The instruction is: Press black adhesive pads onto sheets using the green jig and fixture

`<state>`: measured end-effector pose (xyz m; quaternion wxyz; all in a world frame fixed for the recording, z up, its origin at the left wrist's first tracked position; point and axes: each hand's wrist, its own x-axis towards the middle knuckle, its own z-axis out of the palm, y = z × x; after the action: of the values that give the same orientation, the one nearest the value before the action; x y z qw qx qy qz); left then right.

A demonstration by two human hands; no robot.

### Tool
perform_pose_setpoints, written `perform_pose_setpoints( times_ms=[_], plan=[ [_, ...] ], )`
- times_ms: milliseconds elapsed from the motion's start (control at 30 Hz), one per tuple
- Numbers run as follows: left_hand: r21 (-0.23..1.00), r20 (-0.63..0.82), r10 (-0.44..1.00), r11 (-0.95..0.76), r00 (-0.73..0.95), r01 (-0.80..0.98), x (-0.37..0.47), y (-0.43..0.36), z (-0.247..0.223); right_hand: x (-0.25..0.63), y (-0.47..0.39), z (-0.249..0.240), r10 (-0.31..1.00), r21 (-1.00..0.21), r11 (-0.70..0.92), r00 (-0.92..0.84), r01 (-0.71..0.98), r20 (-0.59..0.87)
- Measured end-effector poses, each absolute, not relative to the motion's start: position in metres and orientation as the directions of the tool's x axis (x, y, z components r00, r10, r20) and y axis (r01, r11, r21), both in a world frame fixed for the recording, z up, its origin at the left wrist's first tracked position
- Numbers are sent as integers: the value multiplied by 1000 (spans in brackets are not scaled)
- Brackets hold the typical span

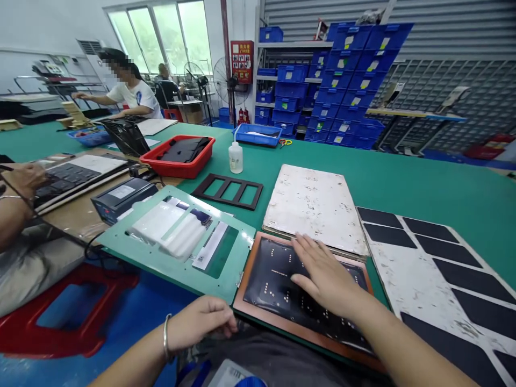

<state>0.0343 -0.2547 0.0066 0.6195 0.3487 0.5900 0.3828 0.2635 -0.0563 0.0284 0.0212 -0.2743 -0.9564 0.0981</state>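
Observation:
My right hand (324, 274) lies with fingers stretched on a glossy black sheet with small holes (278, 279), set in a copper-coloured frame (246, 279). Hinged to that frame's left side, a pale green frame with cut-out windows (161, 258) lies opened out. My left hand (205, 325), with a bracelet at the wrist, hovers near the front edge by the hinge, its fingers curled; what they hold, if anything, is hidden. Behind the black sheet is a stained white board (310, 201). Black rectangular pieces (437, 250) rest on another white board (403, 269) at the right.
Beyond lie a black three-window frame (228, 191), a white bottle (236, 158), a red tray (185, 169), a blue tray (258, 141) and scissors (285, 142). A dark box (123, 198) stands left. A neighbour's hand (24, 180) is at far left; another person (133, 97) works behind.

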Motion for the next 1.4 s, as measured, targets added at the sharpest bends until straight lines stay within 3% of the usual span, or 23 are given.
perform_pose_setpoints(
  times_ms=[133,200,333,467,567,700,867,1000,1133,1300,1400],
  plan=[
    [912,-347,924,293,-161,-288,54,-224,23,219,-72,8,391,-281,872,-915,402,-94],
    [874,-396,885,280,-245,-398,59,-210,24,213,-75,-3,361,-298,872,-921,389,-146],
    [787,-479,851,307,-217,-535,61,-195,19,215,-71,0,347,-371,847,-925,380,-154],
    [780,-468,861,295,-202,-551,59,-193,15,202,-66,13,519,-462,754,-855,466,-15],
    [794,-433,881,272,-192,-543,60,-191,14,183,-67,12,645,-404,700,-764,589,6],
    [803,-421,885,262,-198,-536,63,-188,13,168,-70,3,690,-286,686,-723,669,-36],
    [799,-432,868,243,-244,-550,65,-191,11,168,-74,-2,712,-291,667,-702,686,-23],
    [842,-426,854,255,-297,-475,62,-191,13,168,-71,-3,722,-355,636,-691,686,-41],
    [946,-311,864,240,-397,-220,58,-177,18,175,-64,8,765,-526,553,-645,647,11],
    [888,-458,875,458,-158,-38,64,-151,19,219,-74,29,769,-750,482,-629,452,114],
    [840,-531,841,539,-102,67,68,-142,19,260,-99,32,681,-880,375,-731,292,47]
  ],
)
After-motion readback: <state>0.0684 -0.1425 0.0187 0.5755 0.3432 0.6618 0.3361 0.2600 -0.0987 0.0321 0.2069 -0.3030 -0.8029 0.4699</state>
